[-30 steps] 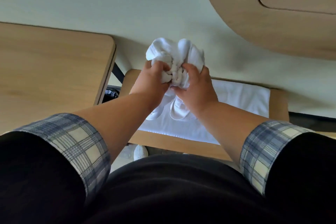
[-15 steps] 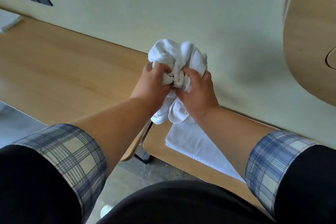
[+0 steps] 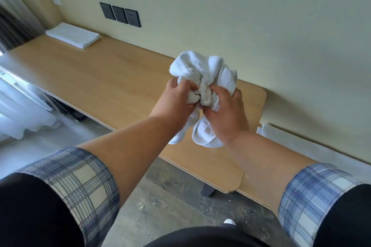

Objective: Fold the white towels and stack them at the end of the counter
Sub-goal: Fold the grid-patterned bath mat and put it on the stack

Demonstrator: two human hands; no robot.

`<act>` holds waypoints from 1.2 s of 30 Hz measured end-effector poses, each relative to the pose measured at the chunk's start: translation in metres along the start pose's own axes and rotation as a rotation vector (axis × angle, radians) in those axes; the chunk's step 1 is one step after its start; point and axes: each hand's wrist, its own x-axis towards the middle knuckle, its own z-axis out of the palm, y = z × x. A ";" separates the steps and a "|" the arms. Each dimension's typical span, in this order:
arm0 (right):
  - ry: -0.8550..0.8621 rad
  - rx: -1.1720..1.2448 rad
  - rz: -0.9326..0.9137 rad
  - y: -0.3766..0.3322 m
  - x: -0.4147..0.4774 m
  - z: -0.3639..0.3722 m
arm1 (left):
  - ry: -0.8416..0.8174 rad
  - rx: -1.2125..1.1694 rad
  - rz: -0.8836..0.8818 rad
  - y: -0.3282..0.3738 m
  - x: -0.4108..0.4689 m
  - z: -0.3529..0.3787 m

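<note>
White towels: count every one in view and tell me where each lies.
3. A bunched towel, gripped by left hand and right hand above the counter; a folded towel, perhaps several stacked, at the counter's far end; a towel corner past the counter's near end, mostly hidden.

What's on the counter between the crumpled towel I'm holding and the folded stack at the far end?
Only bare counter, from crumpled towel to folded stack, in the head view.

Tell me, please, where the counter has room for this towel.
The counter lies bare from the folded towels at its far end to the bunched towel in the left hand and right hand; only that end is crowded.
</note>
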 end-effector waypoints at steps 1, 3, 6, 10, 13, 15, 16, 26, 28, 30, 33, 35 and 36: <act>-0.012 0.006 0.001 -0.006 0.002 0.014 | 0.003 0.010 -0.009 -0.013 0.001 -0.007; -0.036 0.021 0.010 -0.015 0.006 0.042 | 0.004 0.025 -0.036 -0.040 0.004 -0.019; -0.038 0.063 0.035 -0.027 0.018 0.092 | 0.000 0.038 -0.095 -0.080 0.014 -0.032; -0.093 0.176 0.068 -0.047 0.049 0.159 | 0.013 0.101 -0.150 -0.131 0.041 -0.060; -0.144 0.189 0.041 -0.069 0.085 0.197 | 0.017 0.145 -0.171 -0.164 0.070 -0.088; -0.165 0.185 0.025 -0.089 0.110 0.216 | 0.039 0.154 -0.174 -0.182 0.090 -0.110; -0.175 0.181 0.016 -0.100 0.122 0.225 | 0.056 0.155 -0.179 -0.190 0.098 -0.121; -0.209 0.100 0.040 -0.148 0.185 0.323 | -0.005 0.147 -0.171 -0.299 0.159 -0.182; -0.191 0.077 0.072 -0.156 0.197 0.347 | -0.036 0.137 -0.135 -0.327 0.175 -0.192; -0.154 0.044 0.107 -0.167 0.211 0.370 | -0.075 0.129 -0.095 -0.356 0.195 -0.207; -0.092 -0.036 0.181 -0.176 0.222 0.401 | -0.142 0.165 -0.067 -0.407 0.223 -0.236; -0.083 -0.102 0.259 -0.177 0.223 0.416 | -0.192 0.207 -0.082 -0.443 0.239 -0.252; -0.090 -0.135 0.296 -0.176 0.222 0.422 | -0.216 0.237 -0.094 -0.460 0.246 -0.256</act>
